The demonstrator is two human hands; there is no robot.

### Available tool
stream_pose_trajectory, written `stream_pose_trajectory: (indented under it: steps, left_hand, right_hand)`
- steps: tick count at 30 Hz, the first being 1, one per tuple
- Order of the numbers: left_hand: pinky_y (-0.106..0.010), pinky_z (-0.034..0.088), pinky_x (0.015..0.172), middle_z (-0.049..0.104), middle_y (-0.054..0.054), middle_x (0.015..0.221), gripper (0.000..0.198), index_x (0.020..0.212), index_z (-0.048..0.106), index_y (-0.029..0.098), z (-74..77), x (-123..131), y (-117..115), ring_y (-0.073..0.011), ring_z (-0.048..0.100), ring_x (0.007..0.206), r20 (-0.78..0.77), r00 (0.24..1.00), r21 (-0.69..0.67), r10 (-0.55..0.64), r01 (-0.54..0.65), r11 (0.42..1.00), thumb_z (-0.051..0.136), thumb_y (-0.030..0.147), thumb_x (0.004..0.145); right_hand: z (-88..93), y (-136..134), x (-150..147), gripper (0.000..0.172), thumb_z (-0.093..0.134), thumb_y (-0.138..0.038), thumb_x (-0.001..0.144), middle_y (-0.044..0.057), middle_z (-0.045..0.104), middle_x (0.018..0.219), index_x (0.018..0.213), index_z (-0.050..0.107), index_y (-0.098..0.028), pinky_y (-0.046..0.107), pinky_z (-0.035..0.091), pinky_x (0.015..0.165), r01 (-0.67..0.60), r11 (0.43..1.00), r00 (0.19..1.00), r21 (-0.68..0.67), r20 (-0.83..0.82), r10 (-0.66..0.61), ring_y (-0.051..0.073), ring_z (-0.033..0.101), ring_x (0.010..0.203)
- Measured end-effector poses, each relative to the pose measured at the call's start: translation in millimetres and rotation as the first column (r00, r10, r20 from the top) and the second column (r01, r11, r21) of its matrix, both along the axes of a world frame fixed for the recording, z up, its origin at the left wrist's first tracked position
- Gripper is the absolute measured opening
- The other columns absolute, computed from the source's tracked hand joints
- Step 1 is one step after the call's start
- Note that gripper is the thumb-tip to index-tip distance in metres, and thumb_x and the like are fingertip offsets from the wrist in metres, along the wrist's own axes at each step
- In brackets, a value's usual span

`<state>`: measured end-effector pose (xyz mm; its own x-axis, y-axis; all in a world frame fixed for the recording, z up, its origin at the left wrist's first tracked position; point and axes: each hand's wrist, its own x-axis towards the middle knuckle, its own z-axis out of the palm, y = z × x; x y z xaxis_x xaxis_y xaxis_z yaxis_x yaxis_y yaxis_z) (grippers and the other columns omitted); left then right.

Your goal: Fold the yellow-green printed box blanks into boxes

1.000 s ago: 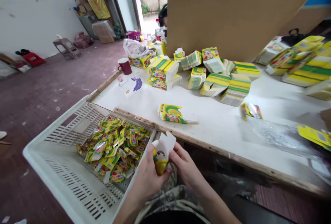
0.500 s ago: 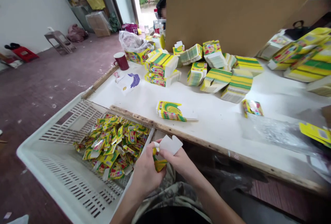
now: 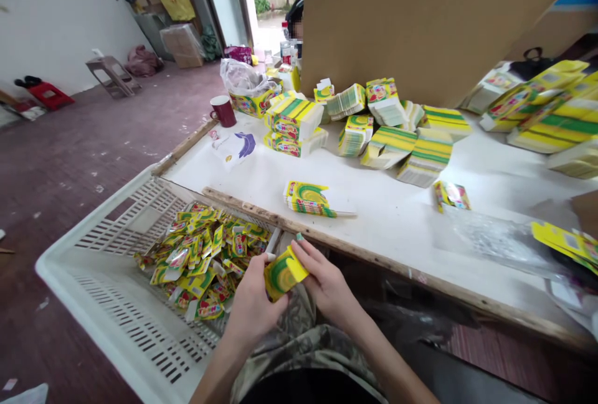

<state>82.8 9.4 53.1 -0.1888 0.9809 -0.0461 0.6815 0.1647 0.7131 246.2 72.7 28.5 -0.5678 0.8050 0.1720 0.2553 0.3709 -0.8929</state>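
Both hands hold one small yellow and green printed carton (image 3: 283,272) over my lap, just below the table's front edge. My left hand (image 3: 255,304) grips its left side with the fingers curled round it. My right hand (image 3: 324,282) pinches its right end, thumb and fingers closed on the card. Left of the hands a white slotted plastic crate (image 3: 107,304) holds a heap of several folded cartons (image 3: 205,261) of the same print. On the table just beyond the hands lies a small stack of flat carton blanks (image 3: 309,198).
Several stacks of flat blanks (image 3: 397,136) cover the far half of the white table (image 3: 374,217); a clear plastic bag (image 3: 495,239) lies at the right, a red mug (image 3: 224,110) at the far left. A tall brown cardboard sheet (image 3: 420,18) stands behind. Another person sits partly hidden beyond it.
The carton's white flap, open and upright a second ago, is now folded down, so the carton shows its yellow printed face. Both hands stayed in place over my lap.
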Motion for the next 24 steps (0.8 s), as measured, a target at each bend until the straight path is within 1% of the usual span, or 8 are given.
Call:
stream_pose_trajectory:
  steps: [2,3,8,10,14,18,20,24]
  left_hand:
    - [-0.041,0.05,0.087,0.06,-0.008,0.109,0.049,0.115,0.044,0.021,6.1,-7,-2,-0.0257,0.061,0.101,0.016,0.999,0.007,-0.038,0.038,0.999,0.065,0.025,0.071]
    - [-0.039,0.051,0.087,0.062,-0.008,0.109,0.05,0.115,0.044,0.021,8.6,-11,-3,-0.0247,0.062,0.1,0.023,0.998,0.008,-0.053,0.052,0.999,0.066,0.027,0.071]
    - [-0.032,0.052,0.086,0.066,-0.005,0.11,0.061,0.12,0.041,0.022,17.1,-19,-1,-0.0204,0.065,0.097,0.072,0.989,-0.005,-0.125,0.126,0.992,0.072,0.029,0.068]
    - [-0.031,0.051,0.087,0.065,-0.005,0.111,0.061,0.12,0.041,0.022,18.5,-18,1,-0.0199,0.065,0.098,0.047,0.987,0.028,-0.152,0.151,0.988,0.072,0.029,0.068]
    - [-0.031,0.051,0.088,0.065,-0.005,0.111,0.058,0.119,0.041,0.022,15.7,-17,5,-0.0196,0.065,0.099,0.026,0.994,0.124,-0.11,0.106,0.987,0.071,0.026,0.069]
    - [-0.029,0.053,0.086,0.065,-0.004,0.111,0.062,0.12,0.04,0.024,11.1,-21,4,-0.0183,0.065,0.098,0.127,0.982,0.106,-0.142,0.129,0.986,0.074,0.027,0.068]
    - [-0.03,0.053,0.086,0.064,-0.004,0.11,0.06,0.119,0.041,0.023,10.1,-21,5,-0.0184,0.065,0.098,0.132,0.98,0.106,-0.145,0.132,0.986,0.073,0.026,0.069]
    - [-0.032,0.054,0.085,0.063,-0.006,0.107,0.054,0.117,0.044,0.021,7.7,-15,10,-0.02,0.065,0.096,0.055,0.996,0.143,-0.075,0.066,0.987,0.07,0.027,0.071]
  right_hand:
    - [1.1,2,7,0.05,0.05,-0.017,0.09,0.02,0.033,0.151,0.139,0.046,-0.018,0.043,0.039,0.105,-0.105,0.994,0.992,0.027,0.074,0.103,0.029,0.037,0.136]
    - [3.6,4,11,0.047,0.05,-0.018,0.09,0.02,0.033,0.15,0.137,0.05,-0.018,0.043,0.041,0.104,-0.143,0.989,0.985,0.026,0.103,0.14,0.029,0.039,0.135]
    - [26.4,18,26,0.031,0.062,-0.023,0.086,0.011,0.055,0.133,0.117,0.067,-0.027,0.037,0.043,0.101,-0.271,0.961,0.952,-0.056,0.134,0.276,0.022,0.057,0.118]
    - [30.2,20,26,0.031,0.069,-0.023,0.081,0.01,0.057,0.131,0.112,0.07,-0.027,0.038,0.042,0.102,-0.237,0.969,0.962,-0.068,0.124,0.244,0.024,0.057,0.117]
    - [25.3,20,22,0.029,0.068,-0.022,0.081,0.015,0.054,0.133,0.11,0.071,-0.022,0.041,0.042,0.101,-0.1,0.995,0.995,-0.023,0.024,0.1,0.028,0.055,0.119]
    - [26.1,27,25,0.022,0.068,-0.026,0.082,0.012,0.055,0.13,0.103,0.074,-0.024,0.039,0.043,0.099,-0.229,0.97,0.973,-0.078,0.014,0.231,0.027,0.056,0.116]
    - [28.1,30,24,0.021,0.071,-0.025,0.079,0.011,0.055,0.128,0.099,0.073,-0.023,0.039,0.042,0.1,-0.245,0.965,0.968,-0.098,0.038,0.249,0.027,0.056,0.116]
    - [25.9,22,11,0.043,0.067,-0.012,0.075,0.011,0.055,0.124,0.115,0.055,-0.02,0.037,0.044,0.097,-0.052,0.99,0.998,-0.131,-0.046,0.046,0.024,0.056,0.113]
